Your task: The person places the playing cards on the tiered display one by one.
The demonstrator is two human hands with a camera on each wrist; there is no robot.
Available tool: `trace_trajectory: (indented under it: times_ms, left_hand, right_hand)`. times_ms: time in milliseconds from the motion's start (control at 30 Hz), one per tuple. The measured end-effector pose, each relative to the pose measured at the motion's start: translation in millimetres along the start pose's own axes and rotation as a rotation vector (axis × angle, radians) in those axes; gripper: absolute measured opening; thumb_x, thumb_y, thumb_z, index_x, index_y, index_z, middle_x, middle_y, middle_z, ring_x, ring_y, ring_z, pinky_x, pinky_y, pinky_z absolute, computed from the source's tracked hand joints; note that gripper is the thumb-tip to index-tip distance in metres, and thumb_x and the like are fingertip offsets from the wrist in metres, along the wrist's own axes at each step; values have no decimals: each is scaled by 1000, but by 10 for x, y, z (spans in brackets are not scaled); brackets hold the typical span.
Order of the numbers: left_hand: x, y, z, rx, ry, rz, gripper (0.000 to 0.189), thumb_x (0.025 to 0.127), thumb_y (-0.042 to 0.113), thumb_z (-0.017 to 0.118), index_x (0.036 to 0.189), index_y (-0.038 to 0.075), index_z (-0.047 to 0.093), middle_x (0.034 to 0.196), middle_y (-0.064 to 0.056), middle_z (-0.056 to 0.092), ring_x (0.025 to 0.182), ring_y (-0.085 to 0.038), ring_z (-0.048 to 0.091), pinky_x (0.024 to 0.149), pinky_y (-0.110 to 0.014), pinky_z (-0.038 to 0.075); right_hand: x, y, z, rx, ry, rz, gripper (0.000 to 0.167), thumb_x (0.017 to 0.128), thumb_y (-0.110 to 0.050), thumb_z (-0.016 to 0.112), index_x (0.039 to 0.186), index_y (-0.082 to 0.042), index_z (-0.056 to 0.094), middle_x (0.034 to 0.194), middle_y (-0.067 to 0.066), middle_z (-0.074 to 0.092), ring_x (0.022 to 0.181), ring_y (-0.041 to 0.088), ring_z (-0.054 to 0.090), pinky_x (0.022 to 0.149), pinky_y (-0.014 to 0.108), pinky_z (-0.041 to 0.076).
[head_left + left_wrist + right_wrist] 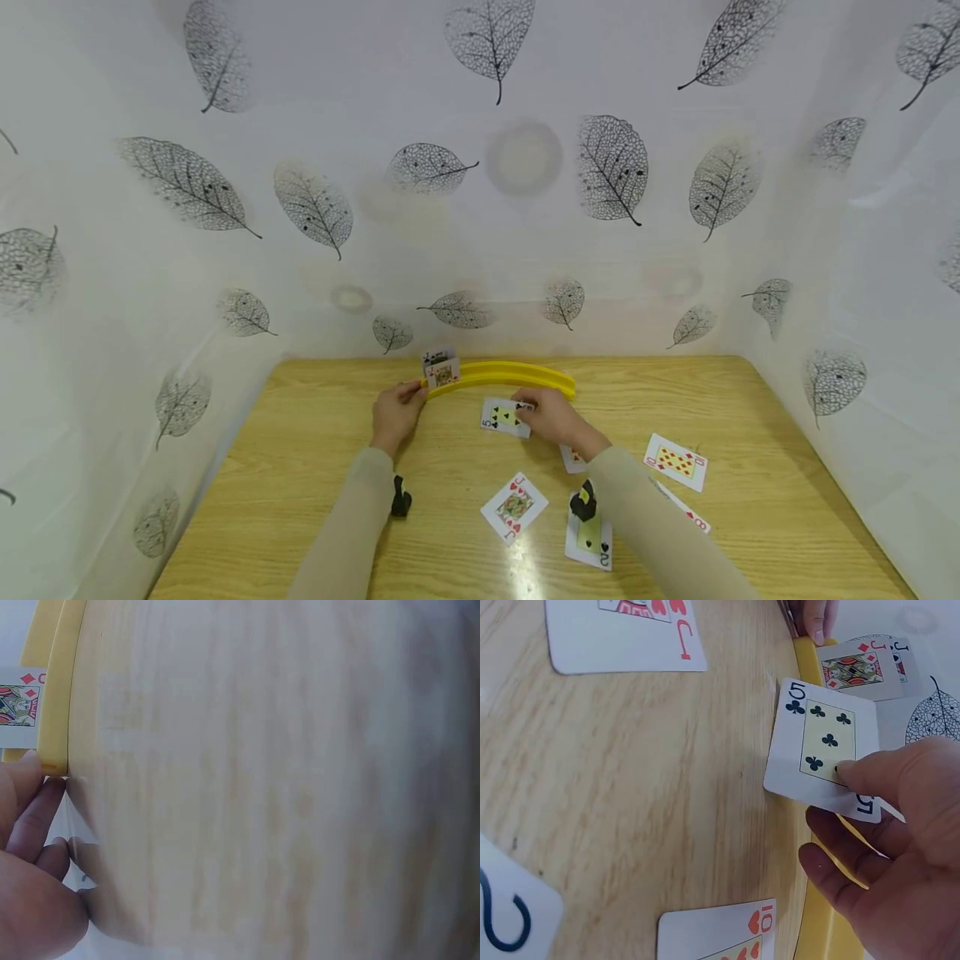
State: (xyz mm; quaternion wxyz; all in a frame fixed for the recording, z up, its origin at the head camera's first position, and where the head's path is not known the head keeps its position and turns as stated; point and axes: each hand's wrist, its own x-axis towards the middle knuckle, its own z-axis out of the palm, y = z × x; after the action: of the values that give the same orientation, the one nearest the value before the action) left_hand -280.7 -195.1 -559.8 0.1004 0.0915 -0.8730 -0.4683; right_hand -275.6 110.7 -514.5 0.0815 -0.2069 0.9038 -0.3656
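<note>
A curved yellow card holder [517, 372] lies along the back of the table. At its left end, my left hand [395, 414] grips the tip between thumb and fingers. Two cards stand in that end: a jack of diamonds [851, 671] in front and a black-suited jack [901, 664] behind it. My right hand [555, 417] pinches a five of clubs [829, 742], thumb on its face and fingers underneath. That card is tilted, in front of the holder and apart from the two jacks.
Face up on the wooden table [300, 467] lie a jack of hearts [514, 508], a two of spades [588, 542] and a ten of diamonds [677, 461]. A ten of hearts [720, 934] and a red eight [693, 515] are partly hidden by the right arm. Leaf-printed sheeting [525, 242] encloses the table.
</note>
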Motion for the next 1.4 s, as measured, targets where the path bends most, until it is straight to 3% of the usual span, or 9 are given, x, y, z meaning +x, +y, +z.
trace_trajectory:
  times_ms: [133, 300, 433, 967, 1267, 1400]
  left_hand:
    - [-3, -10, 2, -8, -1, -2, 31, 99, 24, 76, 124, 5, 78, 125, -18, 76, 138, -41, 59, 124, -54, 42]
    - [-4, -15, 8, -13, 1, 1, 31, 99, 23, 76, 123, 4, 78, 124, -19, 76, 136, -42, 62, 123, -54, 43]
    - [0, -15, 13, -11, 5, 5, 31, 99, 24, 76, 123, 4, 78, 124, -19, 76, 136, -42, 61, 123, -54, 43]
    - [-39, 38, -7, -4, 6, 8, 29, 100, 22, 75, 123, 3, 78, 128, -20, 74, 135, -43, 61, 122, -56, 44]
    - [-38, 45, -10, -12, 4, 7, 29, 100, 20, 74, 122, 3, 78, 127, -20, 75, 138, -43, 59, 123, -56, 42]
    - [-45, 53, -17, -21, 9, 12, 28, 100, 19, 74, 122, 2, 78, 124, -20, 76, 138, -43, 59, 123, -55, 43]
  right_hand:
    - [11, -21, -20, 40, 19, 18, 25, 103, -10, 65, 126, -4, 71, 123, 13, 75, 116, 31, 70, 99, 50, 61]
    - [50, -26, -53, 66, 47, -16, 16, 101, -8, 66, 116, -3, 71, 105, 10, 74, 91, 19, 67, 78, 37, 60]
    - [103, -36, -75, 85, 81, -17, 13, 100, -8, 68, 112, -4, 71, 103, 8, 74, 92, 17, 67, 81, 35, 60]
    - [335, -126, -76, 127, 192, 1, 19, 97, -4, 73, 115, 3, 73, 107, 18, 77, 98, 29, 75, 83, 39, 65]
    - [435, -190, -29, 150, 224, -11, 21, 98, 2, 67, 118, 6, 71, 104, 20, 76, 91, 27, 73, 72, 30, 62]
    - [487, -213, -13, 134, 248, -20, 12, 99, 1, 65, 108, 4, 72, 101, 19, 76, 85, 24, 68, 69, 28, 57]
